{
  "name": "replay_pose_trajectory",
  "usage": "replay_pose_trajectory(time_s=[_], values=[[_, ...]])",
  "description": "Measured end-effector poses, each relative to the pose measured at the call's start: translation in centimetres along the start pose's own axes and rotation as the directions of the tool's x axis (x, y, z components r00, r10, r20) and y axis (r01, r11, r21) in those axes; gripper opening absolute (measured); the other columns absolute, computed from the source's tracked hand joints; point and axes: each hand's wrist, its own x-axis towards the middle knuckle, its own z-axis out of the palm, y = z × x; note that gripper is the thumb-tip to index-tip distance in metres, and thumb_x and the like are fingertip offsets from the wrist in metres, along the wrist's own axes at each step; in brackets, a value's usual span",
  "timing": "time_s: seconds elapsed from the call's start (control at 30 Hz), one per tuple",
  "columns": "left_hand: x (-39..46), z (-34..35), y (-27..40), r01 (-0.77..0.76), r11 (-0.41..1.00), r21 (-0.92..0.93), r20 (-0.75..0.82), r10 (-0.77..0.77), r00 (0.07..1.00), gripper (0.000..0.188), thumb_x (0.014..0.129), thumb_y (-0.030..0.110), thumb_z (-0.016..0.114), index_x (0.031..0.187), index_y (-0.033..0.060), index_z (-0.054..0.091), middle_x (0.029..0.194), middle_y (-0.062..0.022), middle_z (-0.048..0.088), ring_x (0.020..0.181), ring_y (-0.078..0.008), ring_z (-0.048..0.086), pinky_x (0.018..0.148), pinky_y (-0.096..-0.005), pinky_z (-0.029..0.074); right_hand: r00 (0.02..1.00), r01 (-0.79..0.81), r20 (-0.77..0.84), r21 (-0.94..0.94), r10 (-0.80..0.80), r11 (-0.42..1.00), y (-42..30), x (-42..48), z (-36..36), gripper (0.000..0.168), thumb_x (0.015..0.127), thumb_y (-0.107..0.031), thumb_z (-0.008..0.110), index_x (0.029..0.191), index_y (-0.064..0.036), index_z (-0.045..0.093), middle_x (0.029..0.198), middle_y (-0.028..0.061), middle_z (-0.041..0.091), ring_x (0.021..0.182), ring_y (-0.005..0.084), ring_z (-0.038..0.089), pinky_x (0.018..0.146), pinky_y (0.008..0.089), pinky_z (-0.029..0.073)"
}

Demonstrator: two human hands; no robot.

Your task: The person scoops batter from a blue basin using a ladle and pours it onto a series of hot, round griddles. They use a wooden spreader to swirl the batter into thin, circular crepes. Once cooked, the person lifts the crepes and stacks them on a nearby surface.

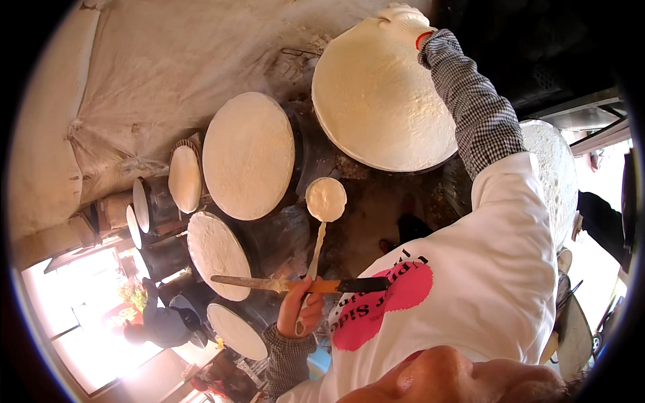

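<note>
My left hand (pixel 301 308), bare, holds the handle of a batter-coated metal ladle (pixel 326 198). It also grips a long, flat-bladed spatula (pixel 252 283) with an orange and black handle, lying crosswise before my chest. The ladle's round bowl points away from me, covered in pale batter. My right hand (pixel 404 21), in a white knitted glove, reaches to the far rim of a large round griddle (pixel 383 95). A thin, cream-coloured sheet of batter covers that griddle. The gloved fingers touch the sheet's edge; whether they pinch it cannot be told.
More round griddles with pale sheets stand to the left, including a large one (pixel 249 156) and a smaller one (pixel 185 179). Another (pixel 552 176) is behind my right arm. A person (pixel 169 320) is near the bright opening. Plastic sheeting (pixel 171 70) covers the wall.
</note>
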Motion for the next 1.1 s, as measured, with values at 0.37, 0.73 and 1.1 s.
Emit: replay_pose_trajectory(time_s=[0.37, 0.73, 1.1], values=[[-1.0, -2.7, -0.3, -0.045, 0.975, 0.218, -0.066, 0.061, 0.996, 0.022, 0.101, 0.029, 0.049, 0.109, 0.0094, 0.056, 0.067, 0.0022, 0.038, 0.044, -0.0055, 0.033, 0.032, -0.0189, 0.028, 0.898, 0.266, -0.420, 0.284, -0.130, 0.921, -6.9, -14.3, -12.1, 0.025, 0.091, -0.024, 0.054, 0.102, -0.007, 0.069, 0.096, 0.0156, 0.068, 0.093, 0.0345, 0.065, 0.083, 0.0417, 0.051], [-2.1, -10.0, 1.8, 0.074, 0.904, 0.421, 0.156, -0.153, 0.976, 0.024, 0.104, 0.025, 0.042, 0.106, 0.0045, 0.055, 0.068, 0.0000, 0.041, 0.045, -0.0067, 0.037, 0.035, -0.0203, 0.037, 0.880, 0.079, -0.474, 0.220, 0.036, 0.972, -19.8, -41.9, -25.7, 0.029, 0.090, -0.025, 0.061, 0.113, -0.008, 0.064, 0.110, 0.0120, 0.065, 0.104, 0.0292, 0.062, 0.087, 0.0378, 0.050], [-2.0, -12.6, -1.6, 0.383, 0.764, 0.519, 0.157, -0.526, 0.836, 0.035, 0.105, 0.029, 0.037, 0.106, -0.0049, 0.045, 0.061, -0.0020, 0.033, 0.043, -0.0099, 0.038, 0.034, -0.0237, 0.040, 0.807, -0.515, -0.585, -0.626, 0.084, 0.585, -22.4, -71.6, -27.5, 0.022, 0.086, -0.015, 0.057, 0.107, -0.014, 0.064, 0.106, -0.0019, 0.062, 0.088, 0.0134, 0.063, 0.067, 0.0249, 0.051]])
